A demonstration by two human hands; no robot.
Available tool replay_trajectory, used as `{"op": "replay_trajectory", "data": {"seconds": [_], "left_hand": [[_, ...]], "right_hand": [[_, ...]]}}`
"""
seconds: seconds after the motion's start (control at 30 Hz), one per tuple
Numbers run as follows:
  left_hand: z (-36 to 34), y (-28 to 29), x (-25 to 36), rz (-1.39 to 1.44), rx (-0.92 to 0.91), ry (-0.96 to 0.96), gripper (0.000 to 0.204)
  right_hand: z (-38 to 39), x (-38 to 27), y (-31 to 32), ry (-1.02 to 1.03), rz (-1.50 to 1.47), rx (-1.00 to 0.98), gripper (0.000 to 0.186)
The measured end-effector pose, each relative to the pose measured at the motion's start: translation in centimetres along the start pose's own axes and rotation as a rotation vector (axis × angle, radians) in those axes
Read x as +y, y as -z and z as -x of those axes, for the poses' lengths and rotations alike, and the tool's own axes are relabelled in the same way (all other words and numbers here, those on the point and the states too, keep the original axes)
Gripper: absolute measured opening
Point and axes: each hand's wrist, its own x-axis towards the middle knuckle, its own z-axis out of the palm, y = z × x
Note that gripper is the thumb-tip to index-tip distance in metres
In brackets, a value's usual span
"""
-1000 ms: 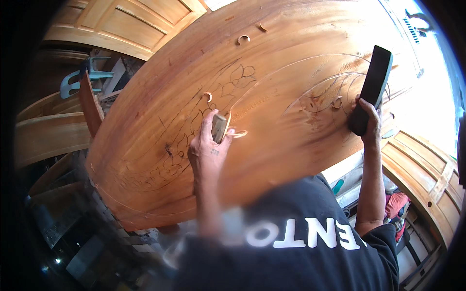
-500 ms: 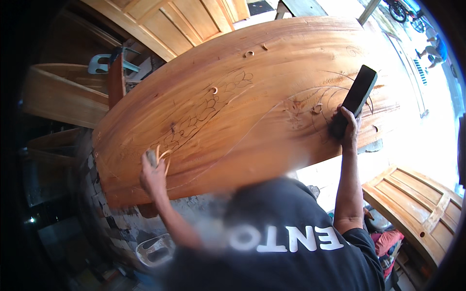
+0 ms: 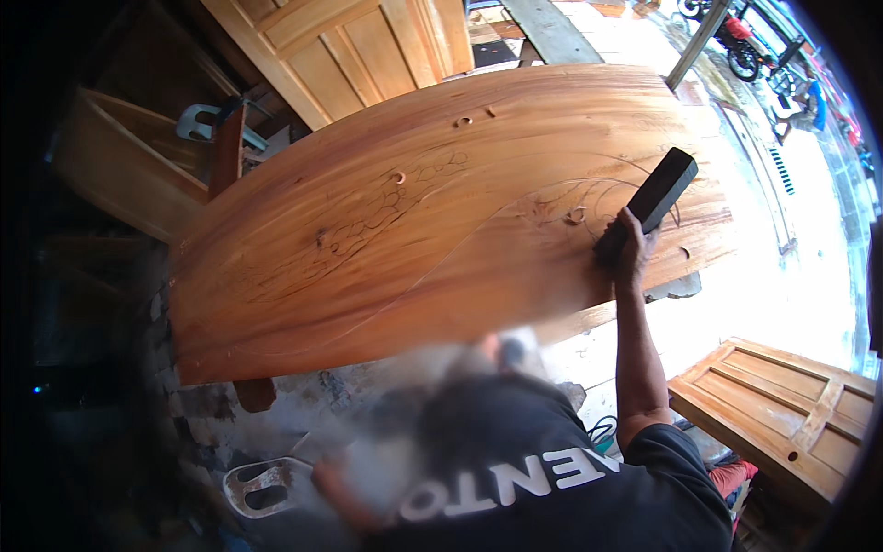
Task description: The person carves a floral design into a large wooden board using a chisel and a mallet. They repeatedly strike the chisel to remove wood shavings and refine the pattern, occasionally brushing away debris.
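A broad, oval-ended wooden panel (image 3: 478, 175) lies in front of me, with floral outlines and long curved lines drawn on it. Near its right end, my right hand (image 3: 633, 247) grips a long dark block, which looks like a wooden hand plane (image 3: 664, 189), held at a slant over the panel. Beneath its lower end the panel surface is hidden. My left arm (image 3: 340, 488) is drawn back low beside my body; it is smeared, and the fingers cannot be made out. Curled wood shavings (image 3: 399, 178) lie scattered on the panel.
Panelled wooden doors stand at the back (image 3: 359, 55) and at the right (image 3: 782, 405). A white plastic seat (image 3: 262, 488) is low on the left. Curved boards (image 3: 129, 166) lean at far left. Motorcycles (image 3: 743, 60) and a person (image 3: 809, 106) are outside at upper right.
My left hand has left the panel, taking curled shavings off its left end, and pulled back toward my body. My right hand still holds the plane, while the whole view has shifted.
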Motion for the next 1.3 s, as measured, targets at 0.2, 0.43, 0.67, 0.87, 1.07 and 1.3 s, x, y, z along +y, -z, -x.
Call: {"op": "replay_trajectory", "data": {"seconds": [0.2, 0.43, 0.67, 0.87, 1.07, 1.3], "left_hand": [[2.1, 0.6, 5.1, 0.082, 0.213, -0.035, 0.061], [0.7, 6.9, 20.3, 0.423, 0.347, -0.491, 0.059], [1.4, 7.3, 33.4, 0.483, 0.046, -0.850, 0.070], [-0.8, 5.5, 33.3, 0.416, -0.111, -1.023, 0.084], [-2.5, 2.1, 33.1, 0.421, -0.040, -1.177, 0.079], [1.2, 8.3, 36.3, 0.366, -0.331, -0.889, 0.079]], "right_hand": [[2.2, 2.9, -0.4, 0.488, 0.465, 0.044, 0.090], [4.9, 1.7, -6.7, 0.240, 0.862, -0.218, 0.095], [2.0, 2.6, -3.5, 0.441, 0.952, -0.077, 0.079], [4.4, 1.0, -6.2, 0.239, 0.883, -0.031, 0.071], [2.0, 3.7, -2.7, 0.351, 0.879, -0.086, 0.071], [1.5, 2.7, -3.3, 0.158, 0.794, -0.104, 0.063]]}}
